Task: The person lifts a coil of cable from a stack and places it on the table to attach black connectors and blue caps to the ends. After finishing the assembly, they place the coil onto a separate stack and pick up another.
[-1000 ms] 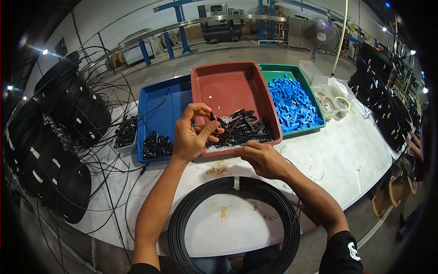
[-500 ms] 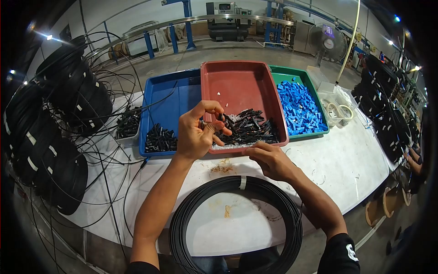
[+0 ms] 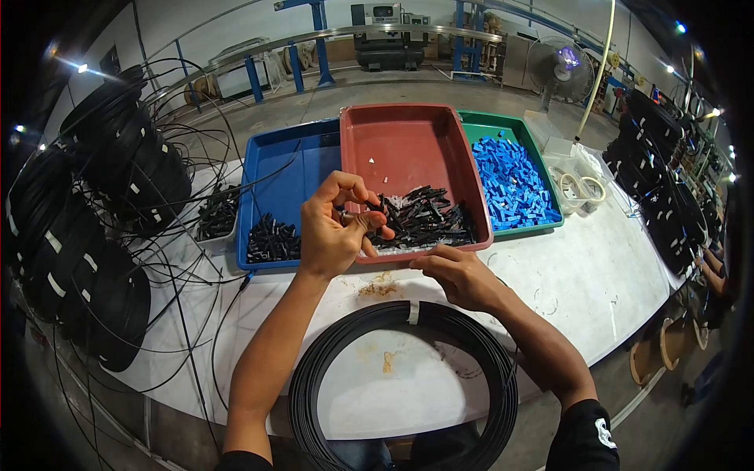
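My left hand (image 3: pixel 336 228) is raised over the front edge of the red tray (image 3: pixel 397 141), fingers curled and thumb pinched toward them. Whatever lies between its fingertips is too small and dark to name. Lower and to the right, my right hand (image 3: pixel 459 276) is closed, thumb against fingers, just in front of that tray. A bit of black cable shows behind its knuckles, but its fingertips hide the end. Below both hands a coil of black cable (image 3: pixel 306 392), wrapped with a white band at the top, lies at the table's near edge. Small black parts (image 3: pixel 432 220) fill the front of the red tray.
A blue tray (image 3: pixel 271 157) with black parts stands left, a green tray (image 3: pixel 503 122) of blue pieces right. Tape rolls (image 3: pixel 580 188) sit in a clear box beyond it. Stacked black cable coils (image 3: pixel 75 259) and loose strands crowd the left; more coils (image 3: pixel 656 180) stand right.
The view has shifted slightly. My right hand has moved a little left, toward my left hand, which keeps nearly the same pose.
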Demonstrator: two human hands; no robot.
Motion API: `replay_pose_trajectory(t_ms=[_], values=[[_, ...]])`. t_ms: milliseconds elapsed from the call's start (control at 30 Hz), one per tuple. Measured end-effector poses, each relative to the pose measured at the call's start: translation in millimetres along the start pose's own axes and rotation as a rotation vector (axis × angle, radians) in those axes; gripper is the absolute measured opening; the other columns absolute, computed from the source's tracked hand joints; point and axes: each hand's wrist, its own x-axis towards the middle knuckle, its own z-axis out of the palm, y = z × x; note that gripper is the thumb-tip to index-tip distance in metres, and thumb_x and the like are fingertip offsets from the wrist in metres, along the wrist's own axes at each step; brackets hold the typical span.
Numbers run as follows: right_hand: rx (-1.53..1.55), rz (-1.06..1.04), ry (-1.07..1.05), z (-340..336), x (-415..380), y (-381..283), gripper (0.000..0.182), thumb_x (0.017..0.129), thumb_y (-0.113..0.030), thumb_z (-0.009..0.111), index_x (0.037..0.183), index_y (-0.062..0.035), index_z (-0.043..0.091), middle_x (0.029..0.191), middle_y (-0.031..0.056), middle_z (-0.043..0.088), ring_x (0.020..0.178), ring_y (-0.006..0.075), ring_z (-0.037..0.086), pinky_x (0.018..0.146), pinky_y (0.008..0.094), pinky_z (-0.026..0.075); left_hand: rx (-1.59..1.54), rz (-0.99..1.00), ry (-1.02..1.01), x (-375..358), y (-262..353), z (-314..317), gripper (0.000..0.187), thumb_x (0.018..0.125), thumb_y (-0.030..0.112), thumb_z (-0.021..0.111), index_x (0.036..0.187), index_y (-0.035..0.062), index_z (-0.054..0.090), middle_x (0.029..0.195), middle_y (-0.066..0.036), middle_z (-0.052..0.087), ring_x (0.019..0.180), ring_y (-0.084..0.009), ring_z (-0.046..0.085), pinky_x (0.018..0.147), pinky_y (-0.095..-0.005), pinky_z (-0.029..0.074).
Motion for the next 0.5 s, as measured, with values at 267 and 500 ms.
replay_pose_trajectory(t_ms=[267,500], values=[[0.083,0.081,-0.023,-8,5,-9,0.021,0.086,0.006,0.065,0.105,-0.0031,0.067,0.098,0.0125,0.064,0.088,0.0315,0.066,0.074,0.0392,0.054,0.311,0.202,0.035,-2,4,6,0.038,0.080,-0.001,0.080,0.104,0.0045,0.052,0.090,-0.014,0.073,0.073,-0.0200,0.074,0.061,-0.0242,0.059],[0.077,0.072,0.023,-14,7,-10,0.012,0.086,0.003,0.067,0.096,-0.0023,0.066,0.096,0.0112,0.062,0.090,0.0271,0.065,0.075,0.0350,0.053,0.565,0.338,-0.076,-5,8,7,0.020,0.072,-0.002,0.084,0.083,0.0024,0.068,0.082,-0.009,0.075,0.072,-0.0130,0.073,0.060,-0.0214,0.055]])
